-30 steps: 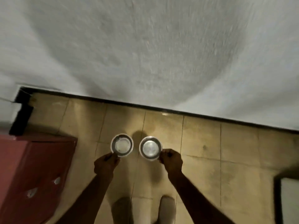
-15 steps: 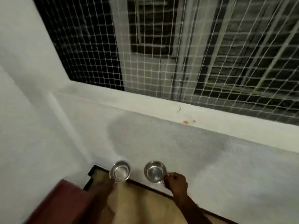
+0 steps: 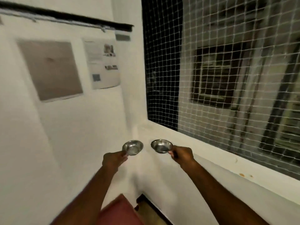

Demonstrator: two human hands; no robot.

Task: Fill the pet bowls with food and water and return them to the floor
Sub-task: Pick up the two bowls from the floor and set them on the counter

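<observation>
Two small steel pet bowls are held up in front of me at chest height. My left hand pinches the near rim of the left bowl. My right hand pinches the near rim of the right bowl. Both bowls look shiny inside with nothing visible in them. They hang side by side, a small gap between them, in front of the white wall corner.
A white wall with two paper sheets is on the left. A netted window with a white sill runs on the right. Below, a red cabinet top and a strip of tiled floor show.
The view has swung up from the floor to the wall and window. Both bowls, earlier low over the tiles, are now raised high, still in the same hands.
</observation>
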